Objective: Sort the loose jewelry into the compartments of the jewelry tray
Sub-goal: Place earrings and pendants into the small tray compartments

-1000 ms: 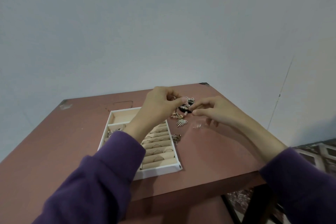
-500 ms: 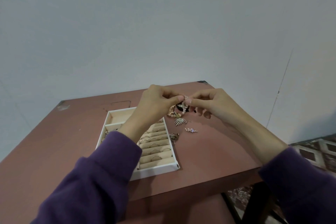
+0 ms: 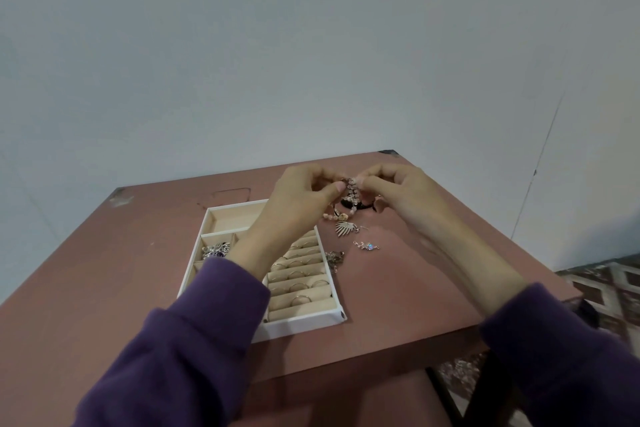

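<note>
A white jewelry tray (image 3: 304, 321) with cream lining lies on the reddish table. Several rings sit in its ring rolls (image 3: 299, 276), and silver-and-purple pieces (image 3: 216, 250) fill a left compartment. My left hand (image 3: 298, 201) and my right hand (image 3: 398, 191) are raised above the table beyond the tray, and both pinch a small beaded piece (image 3: 352, 185) that dangles between their fingertips. Loose jewelry lies below them: a beaded strand with a black band (image 3: 349, 210), a leaf-shaped pendant (image 3: 345, 228), a small blue-stone piece (image 3: 367, 246) and a dark cluster (image 3: 334, 257) at the tray's right wall.
The table (image 3: 398, 305) ends close on the right and at the front, with a black leg (image 3: 485, 388) and patterned floor (image 3: 609, 281) beyond. A pale wall (image 3: 311, 45) stands behind it. My purple sleeves cover the tray's near left part.
Both hands rose from the loose pile and came together. They now hold the beaded piece up between them, where a second ago they were lower over the pile.
</note>
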